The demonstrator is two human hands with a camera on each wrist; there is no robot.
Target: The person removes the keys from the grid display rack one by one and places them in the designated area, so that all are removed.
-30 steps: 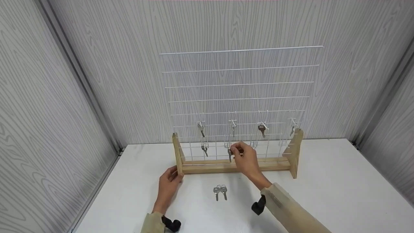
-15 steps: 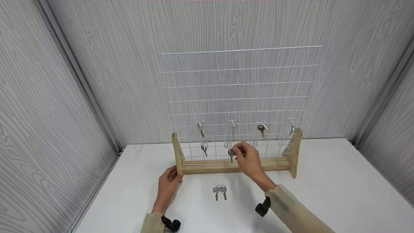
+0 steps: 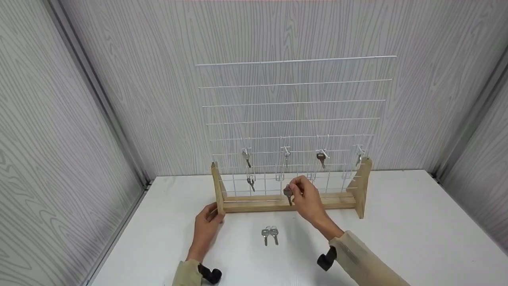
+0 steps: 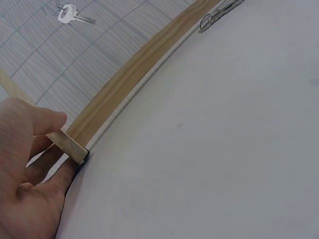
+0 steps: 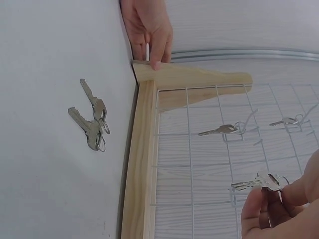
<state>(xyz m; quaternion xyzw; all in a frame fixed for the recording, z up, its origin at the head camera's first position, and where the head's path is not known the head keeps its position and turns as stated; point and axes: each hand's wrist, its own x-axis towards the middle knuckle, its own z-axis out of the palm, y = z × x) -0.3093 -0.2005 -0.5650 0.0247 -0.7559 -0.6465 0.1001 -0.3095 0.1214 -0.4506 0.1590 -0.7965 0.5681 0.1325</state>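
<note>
My right hand (image 3: 307, 200) pinches a silver key (image 3: 288, 195) by its bow end, in front of the wire grid rack (image 3: 295, 61). The right wrist view shows this key (image 5: 264, 182) with a small ring, near a white hook but apart from it as far as I can tell. With thumb and fingers, my left hand (image 3: 206, 224) grips the left wooden foot (image 4: 70, 147) of the rack. Several keys hang on the hooks, among them a dark key (image 3: 321, 158) in the upper row and a key (image 3: 251, 183) at lower left.
Two keys with rings, a left key (image 3: 265, 236) and a right key (image 3: 274, 235), lie on the white table (image 3: 405, 230) before the wooden base bar (image 3: 254, 207). Bare hooks (image 3: 280, 176) show in the lower row. Wood-patterned panels (image 3: 99, 59) surround the table.
My right hand has drawn back from the lower middle hook with the key, slightly right and down in the head view. The left hand has stayed on the wooden foot.
</note>
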